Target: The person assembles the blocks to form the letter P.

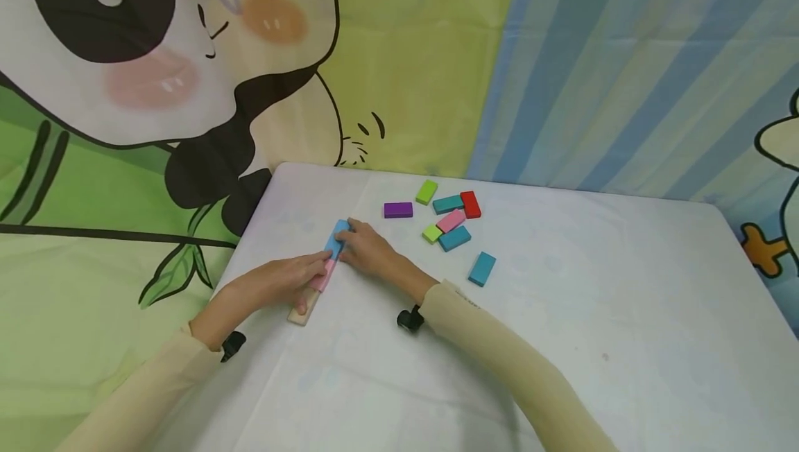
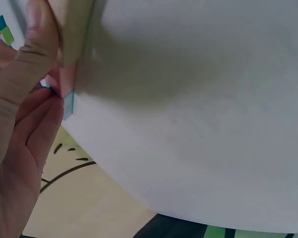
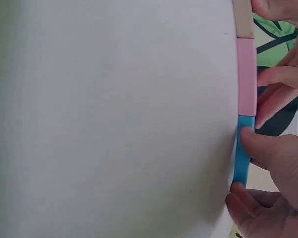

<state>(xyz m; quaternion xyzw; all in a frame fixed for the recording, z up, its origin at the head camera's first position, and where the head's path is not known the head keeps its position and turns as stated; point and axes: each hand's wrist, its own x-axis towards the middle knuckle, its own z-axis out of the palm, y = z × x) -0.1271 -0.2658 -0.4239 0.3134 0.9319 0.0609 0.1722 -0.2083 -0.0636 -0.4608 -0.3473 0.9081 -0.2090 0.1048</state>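
Three blocks in the row: a blue block, a pink block and a plain wooden block lie end to end in a slanted line near the table's left edge, each touching the next
Look of the row: flat, domino-shaped pieces; blue at the far end, pink in the middle, bare wood nearest the person
Left hand: fingers laid along the pink and wooden blocks, fingertips pressing their side; not curled around them
Right hand: thumb and fingers pinch the blue block at its far end, holding it against the pink one
Right wrist view: blue block butts flush against the pink block, with the wooden block beyond
Table: white cloth cover, blocks lying straight on it, no tray or box in sight
Loose blocks, eight: three teal, two lime green, one purple, one red, one pink, grouped right of the hands
Backdrop: cartoon panda cloth behind the table
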